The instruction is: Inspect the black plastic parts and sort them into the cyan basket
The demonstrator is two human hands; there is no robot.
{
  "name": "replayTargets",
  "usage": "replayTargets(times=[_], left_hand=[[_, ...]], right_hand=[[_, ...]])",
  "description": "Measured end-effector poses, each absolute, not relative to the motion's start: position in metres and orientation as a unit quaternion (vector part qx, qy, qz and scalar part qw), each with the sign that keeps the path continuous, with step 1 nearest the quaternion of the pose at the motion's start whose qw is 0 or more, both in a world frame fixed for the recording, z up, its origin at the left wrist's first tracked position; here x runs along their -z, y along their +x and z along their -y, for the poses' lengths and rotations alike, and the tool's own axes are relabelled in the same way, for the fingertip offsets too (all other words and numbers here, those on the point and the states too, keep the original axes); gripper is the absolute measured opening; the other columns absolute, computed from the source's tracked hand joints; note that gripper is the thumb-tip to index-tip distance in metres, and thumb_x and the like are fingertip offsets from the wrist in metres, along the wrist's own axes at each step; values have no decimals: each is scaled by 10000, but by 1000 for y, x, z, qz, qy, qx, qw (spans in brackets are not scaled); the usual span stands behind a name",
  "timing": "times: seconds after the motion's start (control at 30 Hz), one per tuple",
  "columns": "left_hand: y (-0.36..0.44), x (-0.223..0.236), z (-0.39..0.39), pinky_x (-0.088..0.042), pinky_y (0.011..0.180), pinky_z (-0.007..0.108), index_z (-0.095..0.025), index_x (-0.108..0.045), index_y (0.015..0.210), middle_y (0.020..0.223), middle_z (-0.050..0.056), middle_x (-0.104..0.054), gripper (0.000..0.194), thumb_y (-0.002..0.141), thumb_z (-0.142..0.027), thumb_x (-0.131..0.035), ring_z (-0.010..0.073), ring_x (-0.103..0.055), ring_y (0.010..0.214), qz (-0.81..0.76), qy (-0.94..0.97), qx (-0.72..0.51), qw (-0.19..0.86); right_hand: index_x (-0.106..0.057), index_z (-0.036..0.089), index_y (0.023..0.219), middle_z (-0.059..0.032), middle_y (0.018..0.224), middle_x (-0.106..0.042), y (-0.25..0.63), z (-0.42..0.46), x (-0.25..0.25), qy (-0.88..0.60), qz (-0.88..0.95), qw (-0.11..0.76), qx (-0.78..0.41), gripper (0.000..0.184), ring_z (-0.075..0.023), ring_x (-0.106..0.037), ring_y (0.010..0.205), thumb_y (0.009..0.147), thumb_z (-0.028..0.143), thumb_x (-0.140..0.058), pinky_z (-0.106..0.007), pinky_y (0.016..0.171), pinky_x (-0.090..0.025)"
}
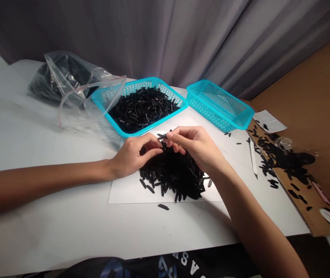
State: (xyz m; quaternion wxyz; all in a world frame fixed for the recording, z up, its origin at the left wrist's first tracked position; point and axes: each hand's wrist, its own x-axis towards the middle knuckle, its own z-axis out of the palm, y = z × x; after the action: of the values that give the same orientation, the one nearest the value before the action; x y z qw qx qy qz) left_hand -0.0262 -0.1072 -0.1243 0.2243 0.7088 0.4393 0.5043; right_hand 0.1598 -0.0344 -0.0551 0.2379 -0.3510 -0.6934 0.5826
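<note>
My right hand (192,144) pinches a small black elongated piece (162,136) between thumb and fingers. Close beside it, my left hand (136,152) has its thumb and fingers drawn together; what they hold, if anything, is hard to see. Beneath both hands lies a heap of small black pieces (176,177) on a white sheet of paper (127,195). One loose black piece (163,207) rests on the table in front of the sheet.
Behind my hands stands a blue basket (153,127) full of black pieces, with another blue basket (231,119) to its right. A clear plastic bag (66,77) with dark contents sits at left. Black scraps (286,158) and a white pencil-like tool (252,158) lie at right.
</note>
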Motion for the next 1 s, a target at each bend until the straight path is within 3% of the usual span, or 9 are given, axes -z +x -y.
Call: replayTargets(times=[0.13,0.27,0.33,0.53,0.7,1.0], left_hand=[[-28,122,110,-534,651,228,-174,-675,901,810,8,-718,82,929,-250,-687,128,-668,721,-442,709,-484,260],[-29,122,110,-528,643,227,-178,-679,899,813,4,-713,98,936,-269,-674,128,-664,726,-438,699,-485,289],[-28,123,109,-533,656,233,-177,-668,908,816,2,-706,100,939,-272,-667,128,-661,731,-443,686,-493,302],[-24,123,108,-547,689,231,-175,-636,953,850,-8,-690,63,947,-237,-641,110,-658,735,-447,651,-513,336],[-24,122,108,-542,691,210,-178,-632,951,850,-18,-686,38,942,-212,-644,92,-646,727,-440,644,-521,347],[-25,122,108,-555,740,213,-185,-649,982,897,-7,-700,83,921,-227,-688,108,-675,810,-432,653,-512,354]], right_hand=[[-701,145,718,-13,675,-645,131,23,29,-338,775,316,-430,332,-119,-528,587,880,434,-728,-259,542,-368],[-723,150,822,-34,803,-701,119,24,18,-304,855,299,-295,358,-151,-606,717,1032,353,-515,-278,663,-422],[-725,165,947,-37,933,-728,127,32,23,-295,864,288,-290,310,-157,-635,791,1047,337,-488,-282,728,-445],[-726,196,892,-28,857,-715,169,69,68,-375,854,203,-298,124,-191,-624,799,937,303,-684,-311,730,-450],[-711,197,879,-37,854,-705,171,85,92,-384,839,260,-284,69,-206,-605,825,930,230,-677,-331,746,-459],[-720,208,866,-19,837,-703,178,82,92,-386,825,316,-265,59,-184,-616,778,906,169,-700,-318,705,-478]])
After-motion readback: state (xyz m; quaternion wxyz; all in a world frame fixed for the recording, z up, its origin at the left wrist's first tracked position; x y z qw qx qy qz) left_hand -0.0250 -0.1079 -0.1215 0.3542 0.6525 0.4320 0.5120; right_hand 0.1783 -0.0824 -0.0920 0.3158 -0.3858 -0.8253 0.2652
